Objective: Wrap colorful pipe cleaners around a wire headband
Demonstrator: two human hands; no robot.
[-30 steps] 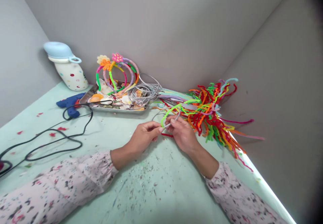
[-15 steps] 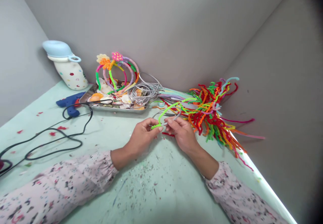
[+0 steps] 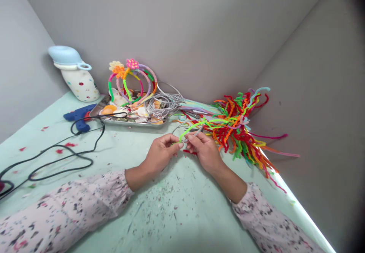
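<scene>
A: What are the two hands doing?

B: Floral sleeves [image 3: 71, 211] reach across a pale green worktop [image 3: 171, 215]. The left hand [image 3: 159, 154] has its thumb and forefinger clamped on a bright green pipe cleaner [image 3: 191, 126]; the right hand [image 3: 207, 152], close by at its 3 o'clock, pinches a gray wire [image 3: 200, 130].

A: Where does that green pipe cleaner run?

B: From the left fingertips, arching past the right hand toward 2 o'clock. Whether its far end touches the pile there, I cannot tell.

A: And around them, with the hands at the dial's center?

B: A colorful bundle of stems [image 3: 242, 127] sprawls between 2 and 3 o'clock. At 10, a metal tray [image 3: 128, 123] carries shells [image 3: 108, 110] and upright flower-topped hoops [image 3: 118, 71]; a wire coil [image 3: 161, 106] lies over its 3 o'clock end. Beside the tray, toward 9, sits a blue glue gun [image 3: 81, 116], with a black cord [image 3: 61, 147] looping at 9. Farther out at 10 stands a lidded bottle [image 3: 78, 83].
</scene>
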